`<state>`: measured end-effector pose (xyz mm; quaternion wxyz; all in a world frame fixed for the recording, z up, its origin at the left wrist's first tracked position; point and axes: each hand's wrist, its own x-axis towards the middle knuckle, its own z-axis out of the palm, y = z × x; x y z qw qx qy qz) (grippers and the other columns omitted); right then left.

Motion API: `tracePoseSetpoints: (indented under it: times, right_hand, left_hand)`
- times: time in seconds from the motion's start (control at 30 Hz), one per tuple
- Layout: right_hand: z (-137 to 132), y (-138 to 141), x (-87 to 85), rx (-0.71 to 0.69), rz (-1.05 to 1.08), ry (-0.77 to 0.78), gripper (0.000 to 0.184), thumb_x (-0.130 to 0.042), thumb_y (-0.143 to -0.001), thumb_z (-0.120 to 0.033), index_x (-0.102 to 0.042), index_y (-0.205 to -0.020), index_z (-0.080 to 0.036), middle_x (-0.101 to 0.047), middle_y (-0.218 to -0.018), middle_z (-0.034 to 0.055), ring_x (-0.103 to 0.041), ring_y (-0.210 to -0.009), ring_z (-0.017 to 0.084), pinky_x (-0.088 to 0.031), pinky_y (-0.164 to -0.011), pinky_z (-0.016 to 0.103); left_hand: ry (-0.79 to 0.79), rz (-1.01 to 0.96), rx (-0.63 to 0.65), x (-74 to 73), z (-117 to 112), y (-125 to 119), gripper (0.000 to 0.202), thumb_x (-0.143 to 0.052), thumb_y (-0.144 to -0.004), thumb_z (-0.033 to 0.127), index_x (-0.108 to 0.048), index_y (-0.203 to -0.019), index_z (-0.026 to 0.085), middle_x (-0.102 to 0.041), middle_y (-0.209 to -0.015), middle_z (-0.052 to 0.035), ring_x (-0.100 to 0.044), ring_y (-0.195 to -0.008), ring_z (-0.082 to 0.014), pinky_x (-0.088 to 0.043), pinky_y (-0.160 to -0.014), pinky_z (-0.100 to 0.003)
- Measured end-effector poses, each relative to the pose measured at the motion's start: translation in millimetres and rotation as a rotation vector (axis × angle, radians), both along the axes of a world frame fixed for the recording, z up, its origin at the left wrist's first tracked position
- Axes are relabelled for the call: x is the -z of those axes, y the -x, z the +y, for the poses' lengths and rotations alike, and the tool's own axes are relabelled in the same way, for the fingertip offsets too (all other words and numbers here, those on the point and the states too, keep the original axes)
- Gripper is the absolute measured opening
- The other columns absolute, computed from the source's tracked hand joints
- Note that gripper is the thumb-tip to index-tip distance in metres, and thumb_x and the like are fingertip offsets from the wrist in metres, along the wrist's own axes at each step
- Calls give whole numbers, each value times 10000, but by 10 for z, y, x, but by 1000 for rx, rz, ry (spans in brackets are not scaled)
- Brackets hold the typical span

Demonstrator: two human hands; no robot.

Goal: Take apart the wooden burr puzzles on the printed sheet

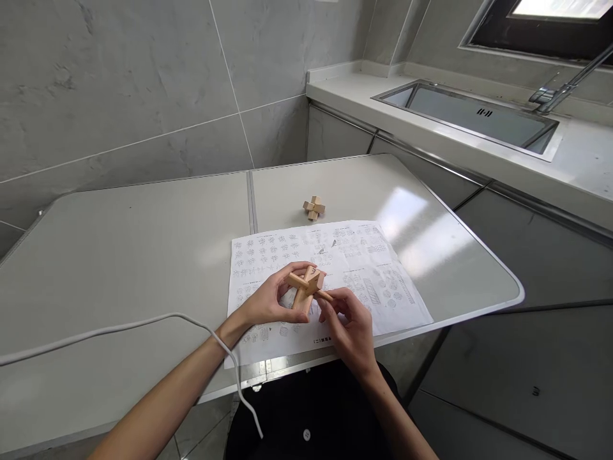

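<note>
A wooden burr puzzle (pixel 306 285) made of crossing light-brown pieces is held up over the printed sheet (pixel 383 287). My left hand (pixel 275 297) grips it from the left, fingers over the top and thumb along the lower side. At its right end, my right hand (pixel 348 319) pinches a thin wooden stick (pixel 325 296) that reaches into the puzzle; where the stick ends inside is hidden. A dark mark shows on one upper face of the puzzle. The sheet carries rows of small line drawings.
Beyond the sheet stands a second, smaller wooden burr puzzle (pixel 314 208) on the folding table (pixel 191 217). A white cable (pixel 158 317) crosses the table's left side and passes over my left forearm. A counter with a sink (pixel 469 115) and a faucet (pixel 550 96) runs along the right.
</note>
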<state>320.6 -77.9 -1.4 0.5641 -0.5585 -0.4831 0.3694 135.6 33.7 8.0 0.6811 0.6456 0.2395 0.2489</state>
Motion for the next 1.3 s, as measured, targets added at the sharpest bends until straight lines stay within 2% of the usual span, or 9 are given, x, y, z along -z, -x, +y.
tracePoseSetpoints:
  times: [0.27, 0.53, 0.77, 1.07, 1.17, 1.3]
  right_hand:
    - [-26, 9, 27, 34, -40, 17, 161, -646, -1050, -386, -674, -1012, -232, -660, -826, 13, -611, -681, 165, -478, -596, 291]
    - [-19, 18, 13, 42, -73, 3, 152, -636, -1056, -379, -686, -1026, -238, -669, -870, 23, -618, -709, 168, -483, -619, 295]
    - [-27, -24, 13, -78, 47, 42, 150, -624, -1064, -394, -650, -1058, -246, -644, -710, -23, -611, -598, 149, -474, -557, 264]
    - [-43, -46, 18, -131, 51, 26, 179, -656, -1046, -406, -677, -1049, -229, -656, -696, -12, -623, -584, 155, -484, -554, 275]
    - [-41, -43, 12, -124, 53, 0, 173, -649, -1051, -395, -681, -1086, -228, -680, -762, 2, -654, -645, 163, -519, -617, 293]
    - [-25, -37, 5, -70, 42, 1, 205, -612, -1064, -412, -666, -1168, -243, -723, -994, 54, -672, -761, 180, -549, -674, 317]
  left_hand:
    - [-49, 10, -5, -45, -52, -40, 941, -1016, -644, 312, -525, -1447, 280, -696, -1322, -113, -649, -1307, -340, -474, -1133, -496]
    - [-84, 51, -47, -44, -81, -31, 941, -1021, -620, 298, -523, -1417, 266, -677, -1352, -124, -627, -1329, -346, -476, -1121, -495]
    - [-80, 46, -48, -65, -98, -22, 913, -1010, -649, 358, -536, -1423, 258, -668, -1368, -137, -625, -1330, -358, -470, -1136, -516]
    - [-88, 53, -127, -41, -114, -1, 972, -1028, -622, 357, -542, -1458, 256, -677, -1369, -167, -630, -1342, -379, -469, -1156, -526]
    - [-150, 66, -137, -50, -130, 1, 1024, -1033, -610, 347, -498, -1479, 271, -681, -1359, -153, -632, -1344, -370, -478, -1156, -523]
    - [-332, 113, -190, -68, -151, -9, 1045, -1033, -594, 383, -462, -1462, 270, -696, -1301, -126, -671, -1269, -345, -517, -1123, -519]
